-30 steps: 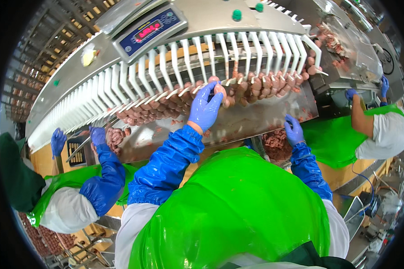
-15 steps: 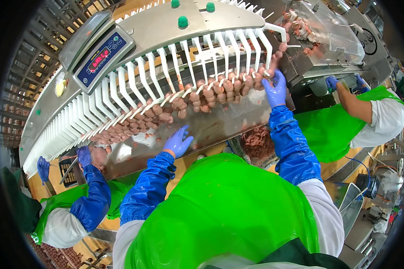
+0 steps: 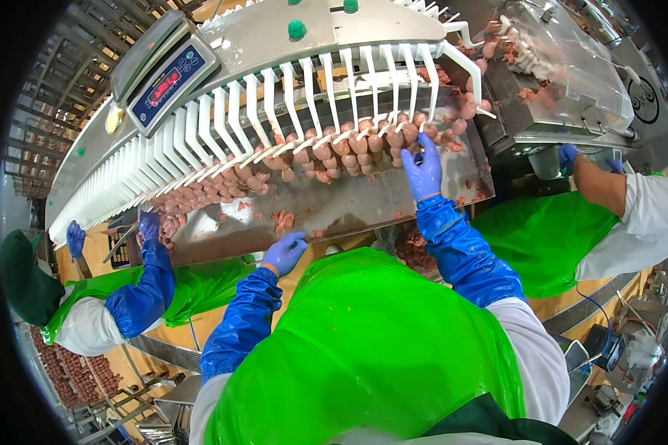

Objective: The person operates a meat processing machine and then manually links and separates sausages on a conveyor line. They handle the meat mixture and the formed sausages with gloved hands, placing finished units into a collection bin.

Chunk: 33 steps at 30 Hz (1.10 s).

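Strings of short pink sausage links (image 3: 338,156) hang in loops from a curved row of white hooks (image 3: 306,93) over a metal tray (image 3: 334,211). My right hand (image 3: 424,174), in a purple glove, is raised at the right part of the row. Its fingertips reach the hanging links, thumb and fingers apart, with nothing visibly gripped. My left hand (image 3: 285,254), gloved alike, hovers by the tray's near edge, fingers loosely stretched and holding nothing. At the row's right end a bunch of links (image 3: 469,104) hangs by the last hooks. Scraps of meat (image 3: 283,220) lie on the tray.
Behind the hooks stands a scale (image 3: 167,85) with a lit display. A metal machine with a clear cover (image 3: 579,81) is at the far right. Co-workers in green aprons stand left (image 3: 111,297) and right (image 3: 549,230). A container of ground meat (image 3: 414,248) sits below the tray.
My right hand has shifted left and slightly down along the row. My left hand's fingers have drawn closer together. More links now hang at the row's right end. The whole view has shifted slightly.
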Each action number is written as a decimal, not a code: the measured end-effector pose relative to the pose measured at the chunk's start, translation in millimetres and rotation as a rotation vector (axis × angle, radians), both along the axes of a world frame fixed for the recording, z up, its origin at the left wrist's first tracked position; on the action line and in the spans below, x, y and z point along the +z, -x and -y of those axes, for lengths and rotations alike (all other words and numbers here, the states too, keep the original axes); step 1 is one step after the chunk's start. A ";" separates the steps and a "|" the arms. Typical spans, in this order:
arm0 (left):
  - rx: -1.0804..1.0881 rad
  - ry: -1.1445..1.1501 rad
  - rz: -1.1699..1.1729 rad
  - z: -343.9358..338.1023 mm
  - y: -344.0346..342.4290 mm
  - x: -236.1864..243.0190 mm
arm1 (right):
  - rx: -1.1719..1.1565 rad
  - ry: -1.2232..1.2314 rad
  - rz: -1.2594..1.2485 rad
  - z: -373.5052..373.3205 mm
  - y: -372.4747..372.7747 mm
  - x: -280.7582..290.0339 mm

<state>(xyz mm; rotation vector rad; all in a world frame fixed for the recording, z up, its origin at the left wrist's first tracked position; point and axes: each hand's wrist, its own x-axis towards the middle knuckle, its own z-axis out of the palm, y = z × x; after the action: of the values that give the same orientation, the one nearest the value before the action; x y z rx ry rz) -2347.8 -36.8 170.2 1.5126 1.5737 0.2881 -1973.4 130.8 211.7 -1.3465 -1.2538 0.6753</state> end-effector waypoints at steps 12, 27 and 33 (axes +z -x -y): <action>-0.097 0.016 0.167 -38.2 -82.2 38.6 | 0.493 0.374 -0.010 15.4 -74.0 44.6; -0.102 -0.117 0.740 -133.8 -197.9 94.2 | 0.493 0.090 -0.224 -7.5 -2.3 40.1; -0.093 -0.154 0.559 -157.8 -216.0 83.1 | 0.360 0.097 -0.139 -15.9 23.0 67.8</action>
<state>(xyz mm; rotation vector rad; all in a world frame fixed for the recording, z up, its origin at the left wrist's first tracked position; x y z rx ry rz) -2131.8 121.0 253.3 1.4513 1.0535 0.7236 -1996.4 146.7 279.5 -1.1376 -1.3773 1.0747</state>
